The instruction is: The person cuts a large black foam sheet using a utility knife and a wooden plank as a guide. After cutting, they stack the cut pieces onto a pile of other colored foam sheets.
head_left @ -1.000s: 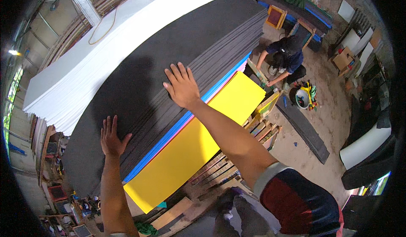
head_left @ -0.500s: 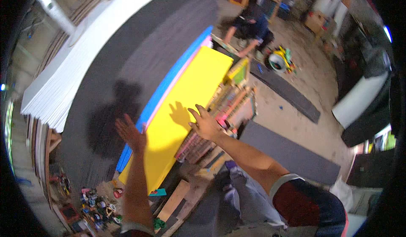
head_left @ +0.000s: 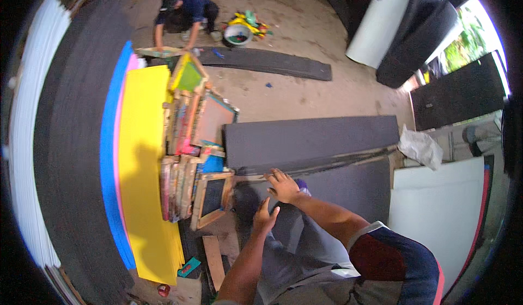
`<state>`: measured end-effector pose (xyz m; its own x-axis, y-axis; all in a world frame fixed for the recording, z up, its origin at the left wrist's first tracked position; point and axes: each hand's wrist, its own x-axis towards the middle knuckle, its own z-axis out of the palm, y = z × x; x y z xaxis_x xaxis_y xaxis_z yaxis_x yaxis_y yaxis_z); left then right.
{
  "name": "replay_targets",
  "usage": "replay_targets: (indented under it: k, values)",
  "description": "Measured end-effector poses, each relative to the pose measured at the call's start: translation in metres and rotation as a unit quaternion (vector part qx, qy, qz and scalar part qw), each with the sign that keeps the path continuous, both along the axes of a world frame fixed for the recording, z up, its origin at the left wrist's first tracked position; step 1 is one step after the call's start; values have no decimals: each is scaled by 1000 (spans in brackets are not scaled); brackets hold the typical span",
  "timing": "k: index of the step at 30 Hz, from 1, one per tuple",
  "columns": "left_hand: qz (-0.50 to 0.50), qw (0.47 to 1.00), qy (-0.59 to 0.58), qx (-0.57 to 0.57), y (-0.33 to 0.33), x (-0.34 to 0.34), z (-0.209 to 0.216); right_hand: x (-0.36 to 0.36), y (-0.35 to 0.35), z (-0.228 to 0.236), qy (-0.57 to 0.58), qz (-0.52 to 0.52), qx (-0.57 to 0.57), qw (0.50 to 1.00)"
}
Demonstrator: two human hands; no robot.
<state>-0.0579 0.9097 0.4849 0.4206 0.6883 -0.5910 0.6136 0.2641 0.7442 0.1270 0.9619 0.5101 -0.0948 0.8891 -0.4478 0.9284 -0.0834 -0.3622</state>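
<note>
Concrete floor fills the upper frame, and at centre your right hand (head_left: 282,186) lies spread on the edge of the grey sheet (head_left: 310,141) while your left hand (head_left: 263,217) hovers open, holding nothing; the sheet looks light, floppy foam, so grip its near long edge, hands well apart.

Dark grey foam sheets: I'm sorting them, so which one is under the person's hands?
The dark grey sheet nearest the person, under the right hand; the upper sheet lies beyond, untouched.
</note>
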Motion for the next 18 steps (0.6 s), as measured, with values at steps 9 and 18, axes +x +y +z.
replay_targets:
  k: [9, 18]
  values:
    - [-127, 984, 124, 11, -2, 151, -56, 175, -83, -89, -27, -91, -31, 995]
    - [-250, 937, 220, 104, 3, 295, -233, 381, -107, -271, -120, -48, -79, 989]
